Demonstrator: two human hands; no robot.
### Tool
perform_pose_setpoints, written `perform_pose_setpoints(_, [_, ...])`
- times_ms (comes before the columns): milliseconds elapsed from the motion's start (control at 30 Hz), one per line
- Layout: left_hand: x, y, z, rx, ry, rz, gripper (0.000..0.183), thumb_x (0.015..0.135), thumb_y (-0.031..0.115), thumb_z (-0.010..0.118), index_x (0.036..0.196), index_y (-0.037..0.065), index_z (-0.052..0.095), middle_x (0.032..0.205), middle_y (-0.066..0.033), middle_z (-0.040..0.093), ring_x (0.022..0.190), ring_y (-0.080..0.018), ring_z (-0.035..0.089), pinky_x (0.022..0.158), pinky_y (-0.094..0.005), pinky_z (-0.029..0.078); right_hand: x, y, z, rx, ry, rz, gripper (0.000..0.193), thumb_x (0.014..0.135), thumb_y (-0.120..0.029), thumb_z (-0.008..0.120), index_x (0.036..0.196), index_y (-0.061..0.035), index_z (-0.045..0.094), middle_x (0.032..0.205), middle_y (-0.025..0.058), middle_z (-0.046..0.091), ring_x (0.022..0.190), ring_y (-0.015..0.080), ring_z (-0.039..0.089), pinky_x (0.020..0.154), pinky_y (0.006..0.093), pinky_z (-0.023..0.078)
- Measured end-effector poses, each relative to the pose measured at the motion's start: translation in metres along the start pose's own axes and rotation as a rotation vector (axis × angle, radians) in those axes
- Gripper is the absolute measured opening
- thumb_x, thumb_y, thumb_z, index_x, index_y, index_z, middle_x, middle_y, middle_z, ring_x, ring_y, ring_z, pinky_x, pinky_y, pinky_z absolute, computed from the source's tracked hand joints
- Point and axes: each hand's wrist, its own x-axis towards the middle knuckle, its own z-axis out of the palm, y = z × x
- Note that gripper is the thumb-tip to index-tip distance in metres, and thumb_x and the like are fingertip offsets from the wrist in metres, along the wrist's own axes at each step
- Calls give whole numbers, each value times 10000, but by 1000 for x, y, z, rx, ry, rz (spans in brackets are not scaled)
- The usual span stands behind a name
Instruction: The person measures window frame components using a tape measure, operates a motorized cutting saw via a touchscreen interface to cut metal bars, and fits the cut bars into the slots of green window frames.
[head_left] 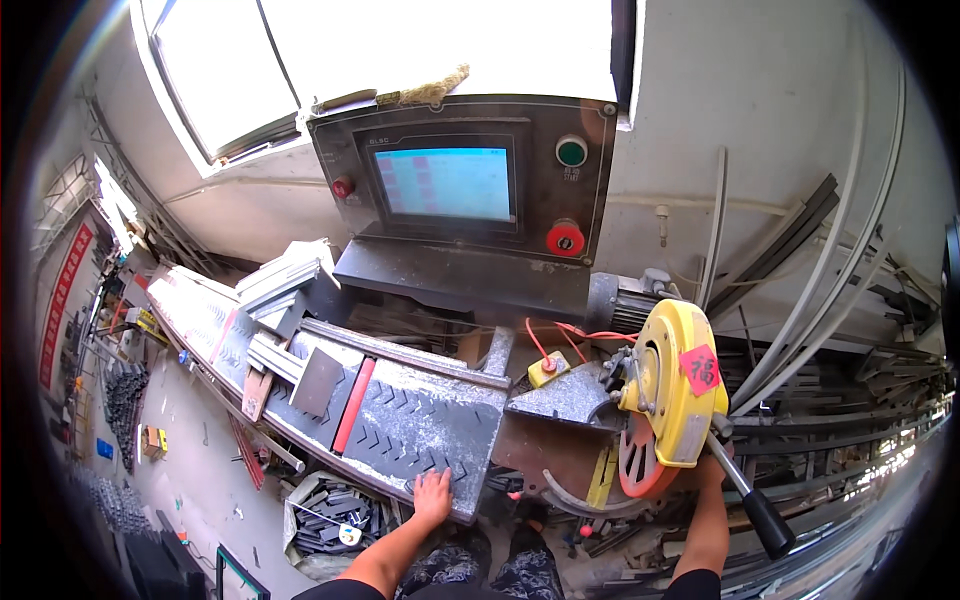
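My left hand (433,497) lies on the near edge of a long dark machine bed (425,405) printed with chevrons and dusted with pale powder. Its fingers are stretched out and hold nothing. At the right stands a yellow cut-off saw head (672,385) with a red paper square on its guard, an orange slotted disc (640,455) below it and a black-gripped lever (765,515). My right hand (713,466) reaches up beside the guard, under the lever's upper part. The saw head hides its fingers, so whether they grip anything does not show.
Behind the bed rises a control panel (340,240) with a lit screen and buttons. Metal profiles (285,280) rest on the bed's far left. A sack of dark offcuts (335,520) stands on the floor below. Long bars (840,300) lean at the right wall.
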Motion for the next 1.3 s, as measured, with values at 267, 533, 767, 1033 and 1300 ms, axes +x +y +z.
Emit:
perform_pose_setpoints(267, [-17,11,-15,-43,-89,-75,683,828,269,617,1439,96,363,1442,-121,426,1400,-288,323,1129,-523,247,25,47,42,438,-283,42,575,752,-309,742,1212,-16,563,1257,278,534,1156,447,536,946,483,474])
perform_pose_setpoints(533, [-23,-6,-8,-33,-67,-128,557,819,274,618,1325,98,466,1354,-135,488,1344,-307,386,1089,-529,296,-59,-56,-59,-230,-476,-316,455,815,-312,648,1200,-87,558,1081,194,651,1004,434,603,830,499,509])
perform_pose_setpoints(767, [2,16,-36,-181,215,24,465,795,165,620,1223,13,518,1290,-192,507,1279,-349,438,1054,-482,342,-134,-271,-115,-530,495,-1185,334,846,-143,593,1171,-68,607,1222,211,569,1136,409,537,917,529,470])
perform_pose_setpoints(1033, [54,61,-51,-248,272,275,393,813,104,545,1191,0,558,1305,-175,510,1282,-325,441,1083,-450,324,-252,-386,24,-207,-463,-525,239,803,-195,695,995,-108,582,989,122,573,776,331,648,643,440,547])
perform_pose_setpoints(1300, [142,5,-22,31,258,298,241,804,165,543,1024,73,575,995,-90,566,1017,-252,550,987,-384,400,-321,-437,39,348,-448,-378,315,819,-144,649,1117,-44,644,1220,168,585,1079,344,589,938,414,476])
